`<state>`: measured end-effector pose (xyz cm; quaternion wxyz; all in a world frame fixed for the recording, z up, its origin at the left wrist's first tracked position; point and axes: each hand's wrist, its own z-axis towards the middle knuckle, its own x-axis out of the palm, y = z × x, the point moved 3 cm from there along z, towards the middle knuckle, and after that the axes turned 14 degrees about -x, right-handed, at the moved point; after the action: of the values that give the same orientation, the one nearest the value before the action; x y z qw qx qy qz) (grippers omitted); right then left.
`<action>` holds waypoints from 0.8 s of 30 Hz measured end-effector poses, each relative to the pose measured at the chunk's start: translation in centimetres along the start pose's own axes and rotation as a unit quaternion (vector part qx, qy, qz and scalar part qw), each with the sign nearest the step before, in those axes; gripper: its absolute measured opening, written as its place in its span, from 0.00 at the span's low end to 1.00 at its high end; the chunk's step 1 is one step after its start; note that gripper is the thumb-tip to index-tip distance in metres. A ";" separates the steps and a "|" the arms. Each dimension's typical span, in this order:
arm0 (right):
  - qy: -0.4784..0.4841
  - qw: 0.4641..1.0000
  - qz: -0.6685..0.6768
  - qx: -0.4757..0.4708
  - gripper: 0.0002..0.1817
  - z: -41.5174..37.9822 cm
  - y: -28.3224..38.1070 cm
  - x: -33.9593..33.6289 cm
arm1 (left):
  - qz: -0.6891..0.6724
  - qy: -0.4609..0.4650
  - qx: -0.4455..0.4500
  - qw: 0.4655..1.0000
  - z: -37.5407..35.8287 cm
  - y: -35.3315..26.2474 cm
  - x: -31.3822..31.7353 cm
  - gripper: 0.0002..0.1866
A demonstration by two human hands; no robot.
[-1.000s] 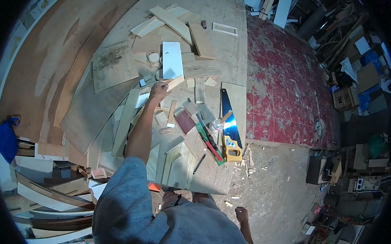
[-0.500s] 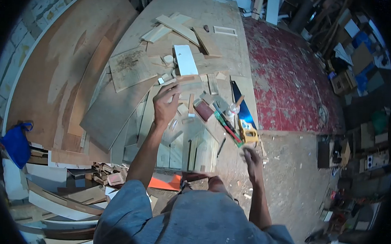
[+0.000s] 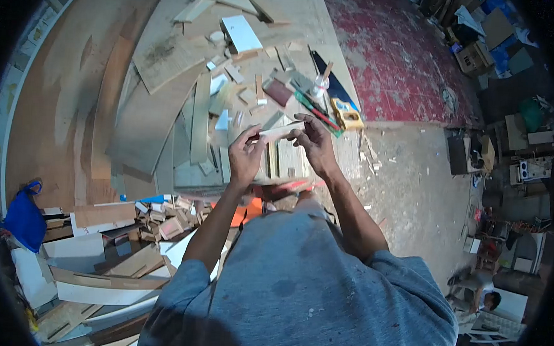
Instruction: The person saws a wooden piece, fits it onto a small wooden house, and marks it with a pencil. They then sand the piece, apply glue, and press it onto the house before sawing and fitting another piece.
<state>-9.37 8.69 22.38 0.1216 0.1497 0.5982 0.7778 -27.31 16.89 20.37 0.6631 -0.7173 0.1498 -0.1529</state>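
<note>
My left hand [image 3: 245, 159] and my right hand [image 3: 318, 151] are raised over the near edge of the workbench, close together. A short pale wood strip [image 3: 280, 132] spans the gap between them, one end pinched in the fingers of each hand. Beyond my hands lie a reddish-brown pad [image 3: 277, 92] and a long green-and-red item [image 3: 320, 115]. A handsaw with a yellow handle [image 3: 346, 114] rests at the right edge, beside a small whitish container [image 3: 320, 86] with a stick in it.
Loose wood offcuts, a white-faced board [image 3: 241, 34] and flat panels [image 3: 149, 121] cover the bench [image 3: 308, 20]. Scrap wood [image 3: 173, 221] and a blue bag [image 3: 25, 221] are at lower left. Another person [image 3: 474, 290] is low at far right.
My right hand has moved up and left from beside the bench to meet my left hand, which has turned. Both now grip the strip. The view has tilted toward my body.
</note>
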 end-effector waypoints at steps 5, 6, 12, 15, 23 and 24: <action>-0.005 0.997 -0.038 0.065 0.13 -5.6 -7.2 -3.6 | 0.045 0.030 -0.115 0.992 -1.3 6.5 1.6 0.11; 0.005 0.992 -0.092 0.084 0.11 -6.7 -9.0 -4.6 | 0.043 0.035 -0.114 0.992 -1.6 7.8 2.0 0.10; -0.059 0.981 -0.162 0.088 0.12 -11.6 -15.4 -8.5 | 0.115 0.062 -0.122 0.984 -2.9 14.3 4.5 0.09; -0.061 0.972 -0.210 0.087 0.12 -11.9 -16.0 -8.9 | 0.134 0.052 -0.129 0.981 -3.1 15.9 4.9 0.09; -0.042 0.969 -0.240 0.031 0.11 -11.0 -15.7 -9.1 | 0.222 0.022 -0.100 0.970 -2.3 18.1 5.3 0.10; -0.033 0.967 -0.252 0.035 0.12 -10.9 -16.0 -9.2 | 0.222 0.022 -0.102 0.969 -2.3 18.3 5.3 0.10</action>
<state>-4.83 -0.38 3.48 0.3280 0.0241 0.6390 0.6954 -23.62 11.23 2.38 0.6002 -0.7265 0.3347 -0.0012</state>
